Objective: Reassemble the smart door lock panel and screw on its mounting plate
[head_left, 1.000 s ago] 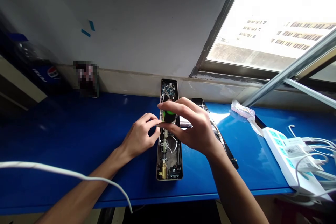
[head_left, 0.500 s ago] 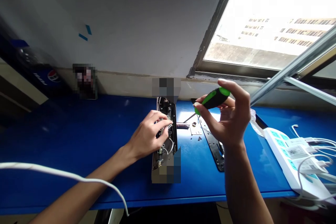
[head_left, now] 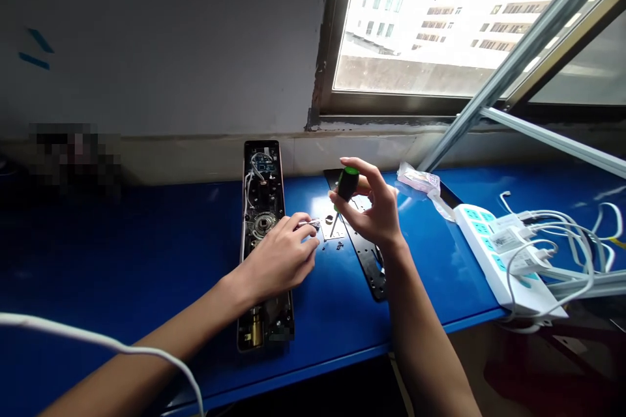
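In the head view, your right hand [head_left: 374, 212] grips the screwdriver [head_left: 348, 184] between thumb and fingers. The shaft slants down toward 7 o'clock over the pale card [head_left: 325, 232]; whether its tip touches is too fine to tell.

Your left hand [head_left: 283, 257] lies across the open case [head_left: 282, 189], fingers curled past its 3 o'clock edge beside a silvery piece [head_left: 314, 224]. The fingers cover part of that piece, so you cannot tell whether they pinch it or only touch it.

The case lies lengthwise on the bench [head_left: 317, 326], wiring toward 12 o'clock, brass cylinder [head_left: 256, 329] toward 6. Your left hand and wrist hide much of its middle, and a small blurred patch veils its 5 o'clock corner.

At 3 o'clock from your left hand lie tiny dark screws [head_left: 339, 245], too small to count, then the black panel [head_left: 366, 264], partly behind your right hand and forearm. A white cable [head_left: 98, 339] crosses before your left forearm, cut off by the frame.
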{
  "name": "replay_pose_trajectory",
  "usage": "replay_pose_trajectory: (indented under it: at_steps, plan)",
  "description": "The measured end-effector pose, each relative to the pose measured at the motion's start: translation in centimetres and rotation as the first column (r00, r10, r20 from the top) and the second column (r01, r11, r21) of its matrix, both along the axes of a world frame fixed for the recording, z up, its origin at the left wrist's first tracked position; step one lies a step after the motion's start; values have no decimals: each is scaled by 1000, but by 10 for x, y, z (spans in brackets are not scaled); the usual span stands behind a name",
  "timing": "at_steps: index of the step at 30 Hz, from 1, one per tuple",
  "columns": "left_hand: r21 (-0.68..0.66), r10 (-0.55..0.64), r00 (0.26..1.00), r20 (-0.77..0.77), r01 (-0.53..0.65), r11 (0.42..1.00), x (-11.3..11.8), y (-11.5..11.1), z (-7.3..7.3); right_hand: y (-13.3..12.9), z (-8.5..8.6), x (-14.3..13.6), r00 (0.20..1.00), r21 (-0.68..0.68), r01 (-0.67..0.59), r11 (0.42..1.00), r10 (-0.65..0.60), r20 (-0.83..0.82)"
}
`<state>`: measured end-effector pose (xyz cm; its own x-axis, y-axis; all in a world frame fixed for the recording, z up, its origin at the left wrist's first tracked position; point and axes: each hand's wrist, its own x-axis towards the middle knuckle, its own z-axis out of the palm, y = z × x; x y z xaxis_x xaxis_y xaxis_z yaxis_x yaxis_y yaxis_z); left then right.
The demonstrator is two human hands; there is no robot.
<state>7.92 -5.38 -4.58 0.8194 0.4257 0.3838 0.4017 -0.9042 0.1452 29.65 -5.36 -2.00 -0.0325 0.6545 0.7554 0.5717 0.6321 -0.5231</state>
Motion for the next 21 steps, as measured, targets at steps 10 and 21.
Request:
replay_pose_trajectory:
  at_steps: [10,21]
  plan:
    - [54,14,996,92,-19,998,-10,-6,9,5,-9,-8,994,-47,-99,994,101,39]
    - [-36,113,928,354,-107,994,-55,-11,0,-14,29,-38,972,133,-133,982,155,-175]
